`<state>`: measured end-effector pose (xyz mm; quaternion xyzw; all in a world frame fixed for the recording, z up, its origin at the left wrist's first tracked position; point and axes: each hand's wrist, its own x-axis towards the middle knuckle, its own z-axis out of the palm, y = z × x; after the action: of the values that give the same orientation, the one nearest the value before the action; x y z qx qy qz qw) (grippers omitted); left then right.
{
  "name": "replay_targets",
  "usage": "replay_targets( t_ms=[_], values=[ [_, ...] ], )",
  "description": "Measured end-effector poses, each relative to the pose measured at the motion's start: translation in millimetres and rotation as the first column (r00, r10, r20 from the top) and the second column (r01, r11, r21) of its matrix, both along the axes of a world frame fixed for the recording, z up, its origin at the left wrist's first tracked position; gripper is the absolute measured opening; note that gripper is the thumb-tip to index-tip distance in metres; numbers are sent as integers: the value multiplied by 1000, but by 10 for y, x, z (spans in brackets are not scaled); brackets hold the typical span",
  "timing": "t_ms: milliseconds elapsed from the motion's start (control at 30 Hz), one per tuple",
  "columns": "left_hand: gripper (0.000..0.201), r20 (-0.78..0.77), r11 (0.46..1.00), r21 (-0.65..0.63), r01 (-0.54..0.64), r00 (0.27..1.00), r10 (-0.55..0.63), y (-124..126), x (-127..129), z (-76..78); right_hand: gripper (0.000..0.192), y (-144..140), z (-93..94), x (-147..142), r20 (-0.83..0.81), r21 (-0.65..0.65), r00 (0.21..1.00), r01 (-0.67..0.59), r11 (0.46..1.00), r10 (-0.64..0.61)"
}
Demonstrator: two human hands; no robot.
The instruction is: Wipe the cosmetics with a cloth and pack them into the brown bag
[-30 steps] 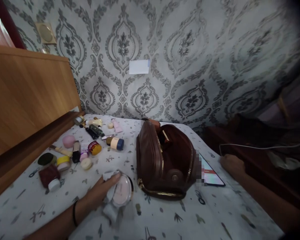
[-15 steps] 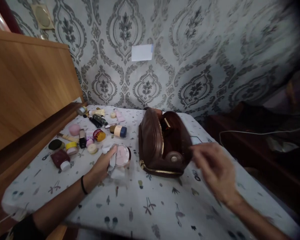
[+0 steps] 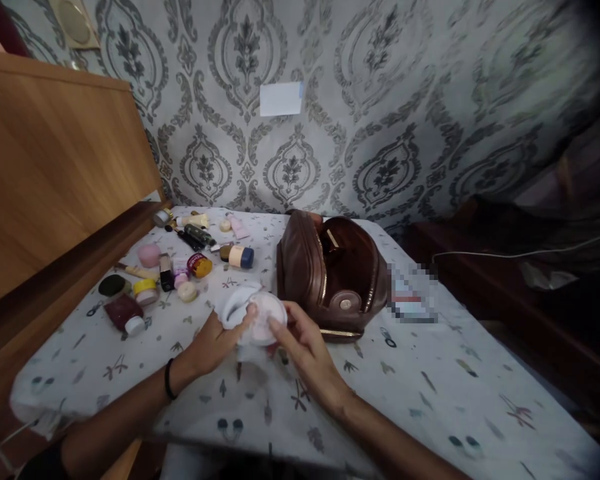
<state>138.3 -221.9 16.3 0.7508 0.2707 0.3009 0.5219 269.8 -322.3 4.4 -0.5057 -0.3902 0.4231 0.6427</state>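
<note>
Scanning from the far left, a scatter of small cosmetics lies well beyond the fingers: a dark red jar (image 3: pixel 121 311) with a white cap, a yellow-lidded pot (image 3: pixel 145 291), a pink round case (image 3: pixel 149 255), a red-and-yellow tin (image 3: pixel 200 265) and a blue-capped bottle (image 3: pixel 241 256), all loose on the patterned cloth (image 3: pixel 430 393), as things lie once tipped out of a bag.

Nearer in, the left hand (image 3: pixel 215 343), a black band at its wrist, curls its fingers (image 3: pixel 244 315) up under and around the left edge of a round pink compact (image 3: pixel 263 319), with a white cloth or tissue (image 3: pixel 235 305) bunched between palm and case; I judge the wrap is there to wipe or cushion it. The compact is raised just off the cloth, tilted toward the camera, held between both hands in front of the bag.

The right hand (image 3: pixel 305 347) meets it from the other side, thumb and forefinger pinched on the compact's right rim, the remaining fingers loosely bent beneath. Two opposed grips would steady a slippery disc.

Just beyond the right fingertips stands a brown leather bag (image 3: pixel 300 267), unzipped and gaping, its mouth turned toward the hands. Farther right, a blurred flat item (image 3: pixel 413 300) lies on the cloth, well apart from either hand.
</note>
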Motion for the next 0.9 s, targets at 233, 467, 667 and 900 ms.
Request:
replay_targets(
  t_ms=[233,467,667,900],
  values=[
    [58,-46,985,83,152,988,-149,-19,-66,-195,47,90,-37,-181,-541,1,841,-35,999,30],
    [73,-23,978,116,173,985,-172,127,-88,-117,40,41,-155,-215,-555,-31,815,-220,975,166],
    [53,45,997,9,73,996,-73,82,-28,-76,29,55,-211,-134,-591,-80,802,-163,983,85],
    [49,130,998,26,56,990,-59,135,28,-151,33,112,-277,-117,-614,-75,788,-110,991,41]
  ],
)
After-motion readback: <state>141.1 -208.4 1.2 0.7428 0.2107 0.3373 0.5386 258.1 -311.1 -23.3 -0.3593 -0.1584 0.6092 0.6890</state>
